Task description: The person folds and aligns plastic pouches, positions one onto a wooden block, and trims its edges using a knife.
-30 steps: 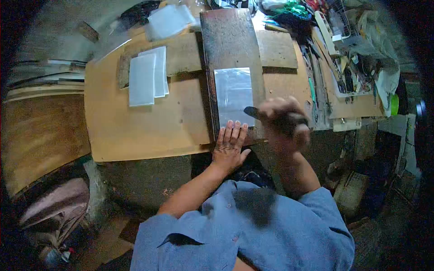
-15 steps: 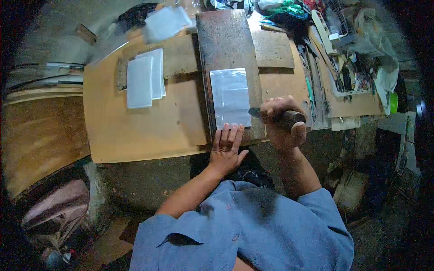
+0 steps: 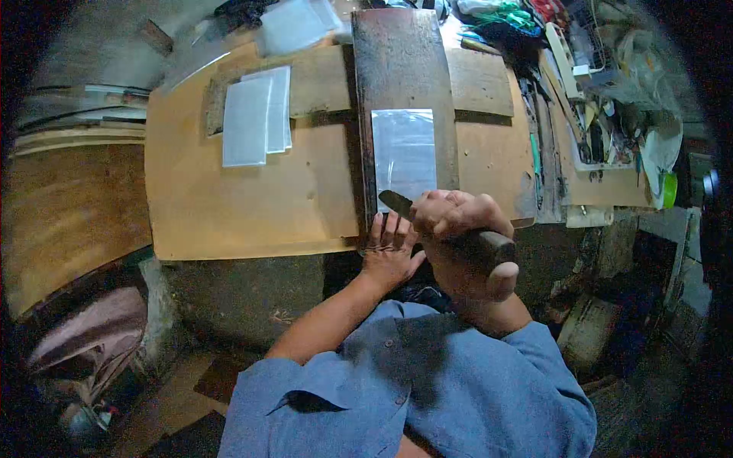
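A clear, shiny plastic sheet (image 3: 405,153) lies flat on a long dark wooden board (image 3: 397,65). At the sheet's near edge rests my left hand (image 3: 388,252), palm down, its fingers stretched out and slightly spread. My right hand (image 3: 466,221) is wrapped round a knife (image 3: 395,203) with a short dark blade and a thick wooden handle. The blade points left, over the sheet's near end and just beyond my left fingertips. I cannot tell whether it touches the plastic. My right hand hides the sheet's near right corner.
Left of the board, several whitish plastic sheets (image 3: 248,126) lie stacked on the yellowish tabletop (image 3: 229,210). More plastic sheets (image 3: 294,27) lie at the back. On the right are a power strip (image 3: 561,57), a white tray (image 3: 603,164) with tools, and a green-lidded item (image 3: 670,191).
My right hand has moved left and closer to the camera, carrying the knife from the sheet's right edge across its near end. My left hand stays at the near edge. The view has shifted slightly.
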`<action>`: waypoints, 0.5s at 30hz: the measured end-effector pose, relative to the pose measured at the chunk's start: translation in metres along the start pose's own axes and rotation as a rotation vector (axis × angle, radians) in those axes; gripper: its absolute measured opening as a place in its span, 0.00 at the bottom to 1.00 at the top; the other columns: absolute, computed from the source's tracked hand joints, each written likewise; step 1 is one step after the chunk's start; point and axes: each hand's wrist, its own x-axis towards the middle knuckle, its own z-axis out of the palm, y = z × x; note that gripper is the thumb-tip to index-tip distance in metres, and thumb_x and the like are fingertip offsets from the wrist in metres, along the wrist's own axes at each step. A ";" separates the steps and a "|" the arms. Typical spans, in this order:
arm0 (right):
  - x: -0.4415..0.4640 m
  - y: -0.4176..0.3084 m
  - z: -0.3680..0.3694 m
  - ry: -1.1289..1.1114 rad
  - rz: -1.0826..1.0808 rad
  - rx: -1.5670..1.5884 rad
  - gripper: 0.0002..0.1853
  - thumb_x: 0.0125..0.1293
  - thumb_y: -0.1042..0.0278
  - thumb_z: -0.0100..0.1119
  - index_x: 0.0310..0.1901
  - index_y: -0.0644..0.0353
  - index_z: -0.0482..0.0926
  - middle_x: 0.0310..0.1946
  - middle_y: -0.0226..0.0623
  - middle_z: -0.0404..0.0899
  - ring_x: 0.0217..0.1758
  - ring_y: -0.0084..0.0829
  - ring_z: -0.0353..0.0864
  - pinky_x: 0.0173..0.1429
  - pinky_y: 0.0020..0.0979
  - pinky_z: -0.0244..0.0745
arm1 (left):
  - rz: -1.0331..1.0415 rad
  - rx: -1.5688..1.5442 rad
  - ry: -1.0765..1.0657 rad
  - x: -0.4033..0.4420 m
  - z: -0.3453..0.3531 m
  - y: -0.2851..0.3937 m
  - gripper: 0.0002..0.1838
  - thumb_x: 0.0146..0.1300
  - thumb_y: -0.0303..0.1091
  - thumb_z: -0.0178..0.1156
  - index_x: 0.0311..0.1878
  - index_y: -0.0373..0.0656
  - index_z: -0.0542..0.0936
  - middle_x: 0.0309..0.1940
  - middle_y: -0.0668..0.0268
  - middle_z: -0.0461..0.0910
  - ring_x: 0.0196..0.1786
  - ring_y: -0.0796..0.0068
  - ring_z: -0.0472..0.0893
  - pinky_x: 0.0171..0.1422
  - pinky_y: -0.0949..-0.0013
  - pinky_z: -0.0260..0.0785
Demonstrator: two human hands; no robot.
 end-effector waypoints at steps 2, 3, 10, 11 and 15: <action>-0.005 0.026 -0.018 -0.001 0.079 -0.004 0.34 0.53 0.31 0.57 0.33 0.63 0.69 0.26 0.39 0.69 0.31 0.33 0.67 0.41 0.37 0.64 | -0.022 -0.055 0.008 0.003 0.002 -0.001 0.39 0.50 0.60 0.61 0.58 0.41 0.70 0.61 0.56 0.60 0.70 0.53 0.51 0.75 0.47 0.37; -0.005 0.033 -0.022 0.002 0.153 -0.013 0.33 0.52 0.32 0.58 0.33 0.63 0.70 0.26 0.38 0.69 0.31 0.33 0.67 0.41 0.37 0.64 | -0.037 -0.112 0.018 0.003 0.002 -0.001 0.38 0.50 0.60 0.61 0.57 0.41 0.70 0.61 0.56 0.60 0.70 0.53 0.51 0.75 0.47 0.36; -0.009 0.015 -0.022 0.082 0.109 0.087 0.30 0.52 0.38 0.62 0.35 0.62 0.69 0.28 0.34 0.66 0.34 0.33 0.65 0.44 0.36 0.63 | -0.027 -0.019 0.062 0.001 -0.004 0.003 0.44 0.48 0.61 0.62 0.63 0.43 0.65 0.65 0.58 0.56 0.72 0.54 0.49 0.75 0.48 0.35; -0.011 0.012 -0.026 0.002 0.172 -0.020 0.30 0.52 0.39 0.62 0.36 0.62 0.69 0.28 0.35 0.67 0.34 0.33 0.65 0.44 0.36 0.63 | -0.024 -0.024 0.058 -0.001 -0.004 0.004 0.44 0.48 0.61 0.62 0.63 0.43 0.65 0.65 0.58 0.56 0.72 0.54 0.49 0.75 0.48 0.35; -0.004 0.018 -0.035 0.107 0.139 0.093 0.29 0.53 0.39 0.62 0.36 0.62 0.70 0.29 0.35 0.68 0.34 0.32 0.64 0.45 0.34 0.62 | -0.008 -0.001 0.041 0.001 -0.009 0.002 0.48 0.49 0.62 0.61 0.68 0.44 0.59 0.67 0.59 0.55 0.72 0.55 0.49 0.75 0.49 0.35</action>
